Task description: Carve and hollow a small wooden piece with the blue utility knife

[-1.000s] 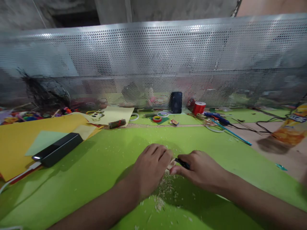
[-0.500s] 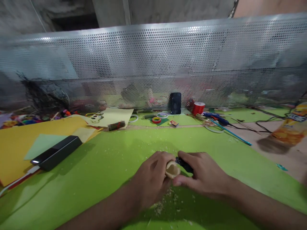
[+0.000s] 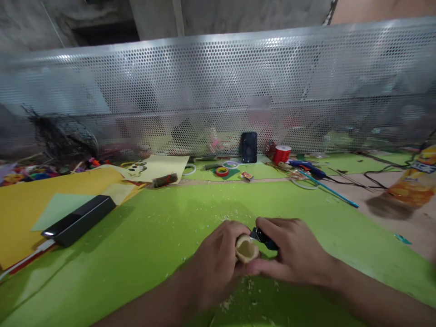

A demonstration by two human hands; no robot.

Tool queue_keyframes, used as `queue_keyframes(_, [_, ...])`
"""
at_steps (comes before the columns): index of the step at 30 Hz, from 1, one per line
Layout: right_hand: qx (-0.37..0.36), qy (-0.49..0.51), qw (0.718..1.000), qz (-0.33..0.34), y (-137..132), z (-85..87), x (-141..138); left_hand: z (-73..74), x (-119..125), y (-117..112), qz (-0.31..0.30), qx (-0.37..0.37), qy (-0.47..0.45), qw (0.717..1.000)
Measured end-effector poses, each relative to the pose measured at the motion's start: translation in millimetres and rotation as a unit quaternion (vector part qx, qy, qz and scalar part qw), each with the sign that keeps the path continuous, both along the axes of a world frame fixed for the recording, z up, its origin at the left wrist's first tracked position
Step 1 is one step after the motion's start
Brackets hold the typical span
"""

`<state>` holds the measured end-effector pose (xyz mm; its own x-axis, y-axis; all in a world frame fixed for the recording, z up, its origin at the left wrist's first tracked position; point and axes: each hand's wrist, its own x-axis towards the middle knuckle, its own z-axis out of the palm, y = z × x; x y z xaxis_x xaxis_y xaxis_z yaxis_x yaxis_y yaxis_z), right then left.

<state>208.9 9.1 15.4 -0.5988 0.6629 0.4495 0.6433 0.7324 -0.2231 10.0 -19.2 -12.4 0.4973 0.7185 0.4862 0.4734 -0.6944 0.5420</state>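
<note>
Since one second ago both hands have come a little nearer to the person, and the left hand (image 3: 218,263) has turned the pale hollow piece (image 3: 245,250), so its open end, hidden before, now faces the camera; I judge the cutting is now at the rim. The left fingers are curled tightly around the piece and hold it just above the green sheet (image 3: 153,236), over the pale shavings (image 3: 250,286). The right hand (image 3: 293,254) pinches a dark-handled knife (image 3: 264,237) between thumb and bent fingers, with its front end touching the piece's edge; the blade is too small to see.
</note>
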Motion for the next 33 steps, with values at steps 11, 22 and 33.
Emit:
queue_keyframes(11, [-0.068, -0.040, 0.996, -0.028, 2, -3.7, -1, -4.0, 2, 3, 0.033, 0.011, 0.026, 0.999])
queue_keyframes(22, [-0.100, -0.069, 0.992, -0.039, 3, -3.2, -2, -6.4, -4, 13, 0.044, 0.136, 0.060, 0.988])
queue_keyframes(33, [-0.050, -0.046, 0.997, -0.035, 1, 0.2, -2, -3.3, -1, 5, 0.020, -0.005, 0.026, 0.999])
